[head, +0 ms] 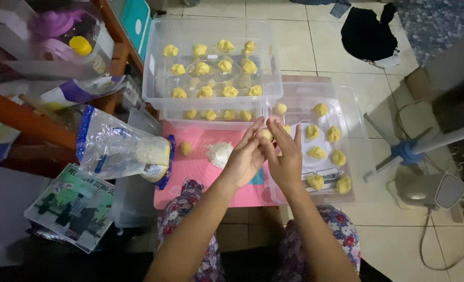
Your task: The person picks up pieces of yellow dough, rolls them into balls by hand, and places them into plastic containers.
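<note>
At frame centre, the left hand (244, 159) and right hand (285, 159) pinch a round dough ball (266, 134) between their fingertips, other fingers spread; it shows no long axis. Left of centre, a clear flour bag (122, 151) with blue trim lies sideways, beside a pink mat (200, 172).

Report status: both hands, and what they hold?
Left hand and right hand together, rolling one dough ball. Above pink mat. Flour pile beside.
</note>
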